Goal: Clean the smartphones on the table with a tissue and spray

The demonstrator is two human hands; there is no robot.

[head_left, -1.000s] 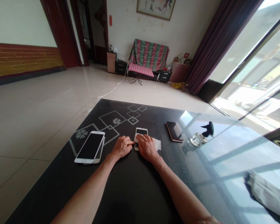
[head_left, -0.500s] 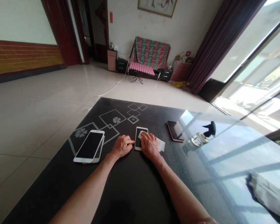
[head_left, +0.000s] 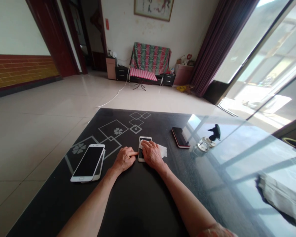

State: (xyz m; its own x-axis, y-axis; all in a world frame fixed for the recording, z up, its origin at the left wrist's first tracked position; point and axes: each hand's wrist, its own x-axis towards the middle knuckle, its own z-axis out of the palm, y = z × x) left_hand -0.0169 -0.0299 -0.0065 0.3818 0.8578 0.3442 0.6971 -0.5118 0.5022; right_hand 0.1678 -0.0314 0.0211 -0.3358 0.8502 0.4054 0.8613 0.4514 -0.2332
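Note:
A white-framed smartphone lies on the dark table in front of me. My right hand presses a white wipe flat on its screen, and the wipe's jagged edge sticks out to the right. Curled up on the other side, my left hand holds the phone's left edge with a fingertip. Further left, a larger white smartphone rests partly on top of another phone, which is mostly covered. Most of the middle phone's screen is hidden under my right hand and the wipe.
To the right lies a dark phone with a reddish edge. Beside it stands a clear spray bottle with a black trigger head. A grey-white cloth is at the table's right side. The glossy black table has its far edge beyond the phones.
The whole view has shifted, so the table's things appear further left. My right hand has slid slightly left across the screen with the wipe. The left hand keeps its place at the phone's edge.

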